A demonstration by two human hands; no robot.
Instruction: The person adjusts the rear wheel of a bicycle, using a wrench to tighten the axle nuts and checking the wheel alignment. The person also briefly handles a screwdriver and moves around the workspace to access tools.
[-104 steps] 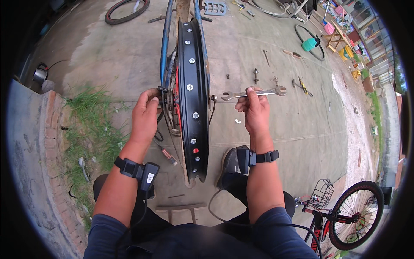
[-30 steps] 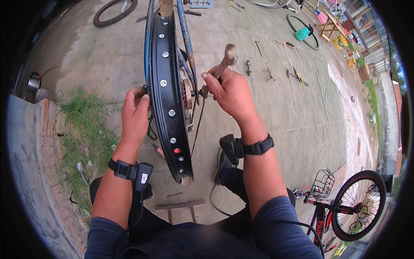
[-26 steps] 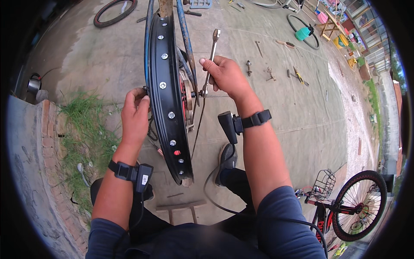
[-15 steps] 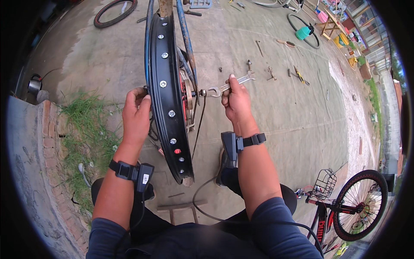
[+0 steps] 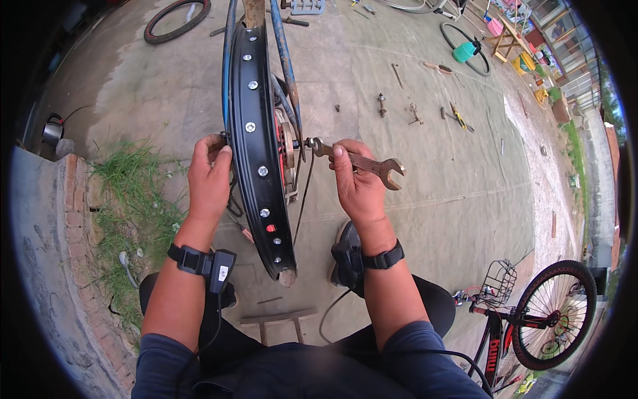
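Note:
A black spokeless-looking wheel rim (image 5: 256,151), dotted with silver nipples or bolts, stands upright between the tubes of a rusty blue bicycle frame (image 5: 285,63). My right hand (image 5: 359,176) grips a double open-ended wrench (image 5: 369,164). The wrench's near jaw meets the axle nut (image 5: 310,142) on the wheel's right side; its other jaw points out to the right. On the wheel's left side, my left hand (image 5: 211,174) has its fingers curled at the axle end, around a small dark part mostly hidden by the fingertips. A thin dark cable (image 5: 304,199) hangs below the nut.
Bolts (image 5: 381,105), pliers (image 5: 460,118) and other small parts lie on the green ground sheet (image 5: 425,219). A red-black bicycle (image 5: 557,316) is at the lower right. Grass (image 5: 139,193) and a low wall (image 5: 40,219) border the left. A loose tyre (image 5: 175,20) lies at the far left.
My right hand has turned the wrench so its outer end now points down to the right, and its near jaw has come onto the axle nut. My left hand has stayed in place.

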